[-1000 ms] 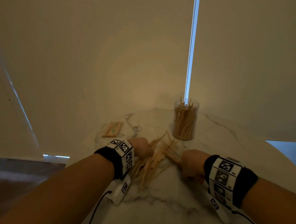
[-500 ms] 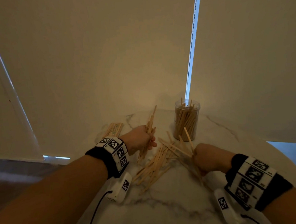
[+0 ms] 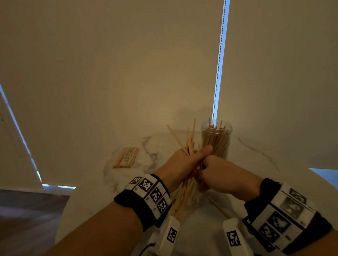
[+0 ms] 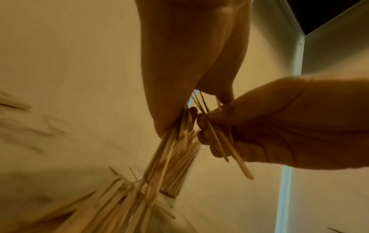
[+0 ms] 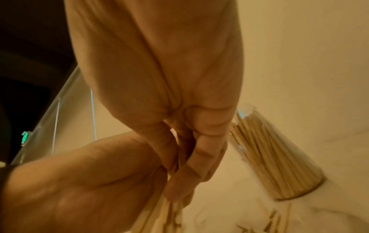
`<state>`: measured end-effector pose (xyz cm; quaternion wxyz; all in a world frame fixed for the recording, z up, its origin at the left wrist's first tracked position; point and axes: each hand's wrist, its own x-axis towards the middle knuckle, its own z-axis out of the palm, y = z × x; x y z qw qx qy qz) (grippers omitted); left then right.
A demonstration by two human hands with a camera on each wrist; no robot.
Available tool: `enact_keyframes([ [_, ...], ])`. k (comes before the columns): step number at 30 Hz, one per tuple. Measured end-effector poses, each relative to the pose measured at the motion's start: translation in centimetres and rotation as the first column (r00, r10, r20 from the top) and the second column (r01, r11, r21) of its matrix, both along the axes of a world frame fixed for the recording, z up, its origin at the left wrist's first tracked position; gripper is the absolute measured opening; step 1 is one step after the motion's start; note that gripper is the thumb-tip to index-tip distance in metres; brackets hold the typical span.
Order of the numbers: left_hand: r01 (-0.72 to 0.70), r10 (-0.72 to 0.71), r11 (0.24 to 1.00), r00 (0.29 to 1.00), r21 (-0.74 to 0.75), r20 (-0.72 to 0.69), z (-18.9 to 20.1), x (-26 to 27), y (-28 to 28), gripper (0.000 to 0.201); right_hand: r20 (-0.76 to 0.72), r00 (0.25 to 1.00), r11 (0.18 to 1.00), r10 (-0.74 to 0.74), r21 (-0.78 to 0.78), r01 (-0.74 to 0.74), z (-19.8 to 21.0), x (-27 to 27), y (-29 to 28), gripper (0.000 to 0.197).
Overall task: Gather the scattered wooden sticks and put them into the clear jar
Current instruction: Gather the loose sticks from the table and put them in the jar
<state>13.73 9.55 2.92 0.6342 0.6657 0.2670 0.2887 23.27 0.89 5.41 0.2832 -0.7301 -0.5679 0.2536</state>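
head view: left hand [image 3: 181, 163] and right hand [image 3: 220, 173] both clenched around wooden sticks [image 3: 189, 142], close beside clear jar [image 3: 217, 139].

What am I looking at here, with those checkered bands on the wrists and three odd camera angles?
No machine: a person works with bare hands. One camera sits on the head; one on each wrist looks along the fingers. The checkered bands are printed markers. The left hand grips a bunch of wooden sticks; the right hand meets it, pinching a few sticks too. Behind stands the clear jar, already holding many. More sticks lie on the marble table, and a flat bundle lies to the left.
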Motion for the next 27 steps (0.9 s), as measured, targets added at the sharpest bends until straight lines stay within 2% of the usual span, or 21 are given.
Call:
enact_keyframes([
  [2, -0.057, 0.057, 0.998, 0.998, -0.001, 0.018, -0.2, 0.5, 1.0, 0.03, 0.01, 1.0, 1.0, 0.004, 0.009, -0.004, -0.2, 0.1, 1.0, 0.023],
  [5, -0.177, 0.178, 0.983, 0.984, 0.057, -0.027, -0.6, 1.1, 3.0, 0.026, -0.034, 0.999, 0.999, 0.022, 0.032, -0.021, -0.5, 0.6, 2.5, 0.019],
  [10, -0.236, 0.239, 0.969, 0.97, -0.073, 0.036, 0.3, 1.3, 5.5, 0.037, -0.152, 0.988, 0.992, 0.008, 0.124, 0.011, -0.1, 1.3, 4.4, 0.01],
  [12, -0.254, 0.281, 0.95, 0.948, -0.181, 0.146, 1.3, 1.4, 6.3, 0.038, -0.132, 0.991, 0.995, -0.004, 0.101, 0.018, 0.2, 1.5, 4.8, 0.009],
  [14, -0.234, 0.322, 0.927, 0.898, -0.294, 0.299, 2.1, 1.5, 6.7, 0.027, -0.094, 0.995, 0.998, -0.025, 0.056, 0.03, 0.4, 1.7, 4.8, 0.017],
  [16, -0.225, 0.351, 0.915, 0.852, -0.334, 0.388, 2.5, 1.6, 6.9, 0.021, -0.143, 0.989, 0.999, -0.037, 0.033, 0.042, 0.3, 2.0, 4.7, 0.027],
  [18, -0.229, 0.364, 0.914, 0.828, -0.335, 0.426, 2.3, 1.8, 7.0, 0.024, -0.231, 0.973, 1.0, 0.001, 0.013, 0.002, 0.0, 2.1, 4.5, 0.029],
  [21, -0.254, 0.363, 0.919, 0.847, -0.303, 0.39, 1.8, 2.2, 6.7, 0.045, -0.355, 0.929, 0.994, 0.102, -0.001, -0.11, -0.3, 2.1, 4.7, 0.025],
  [24, -0.283, 0.362, 0.918, 0.884, -0.277, 0.296, 1.5, 2.8, 6.5, 0.063, -0.381, 0.915, 0.988, 0.135, -0.017, -0.153, -0.5, 2.2, 5.1, 0.024],
  [27, -0.305, 0.369, 0.922, 0.878, -0.237, 0.305, 1.2, 3.4, 6.6, 0.049, -0.384, 0.914, 0.987, 0.129, -0.042, -0.157, -0.4, 2.2, 5.0, 0.023],
])
